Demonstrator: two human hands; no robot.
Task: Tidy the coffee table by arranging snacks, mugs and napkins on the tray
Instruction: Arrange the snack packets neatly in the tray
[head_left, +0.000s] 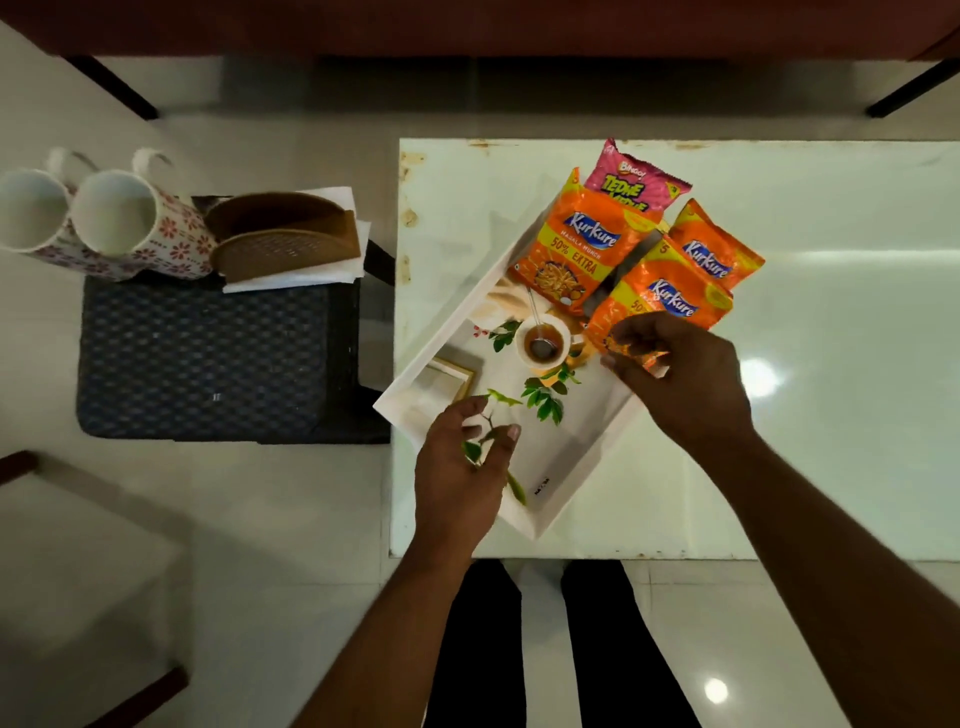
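Observation:
A white tray (587, 467) with a printed tea-and-leaves picture lies skewed on the white coffee table (810, 322). Three orange Kurkure packets rest at its far end: one (582, 244) inside the tray, one (714, 249) off to the right, and a nearer one (665, 296) whose lower corner my right hand (685, 374) pinches. A pink Bingo packet (631, 179) sits behind them. My left hand (462, 462) hovers over the tray's near left part, fingers apart, holding nothing. Two floral mugs (124, 218) and a brown napkin holder (283, 236) with white napkins stand on a stool to the left.
The dark woven stool (208, 358) stands just left of the table, with a narrow gap between them. A dark sofa edge (467, 26) runs along the back. Another seat (78, 571) sits at the lower left. My legs (561, 649) are at the table's near edge.

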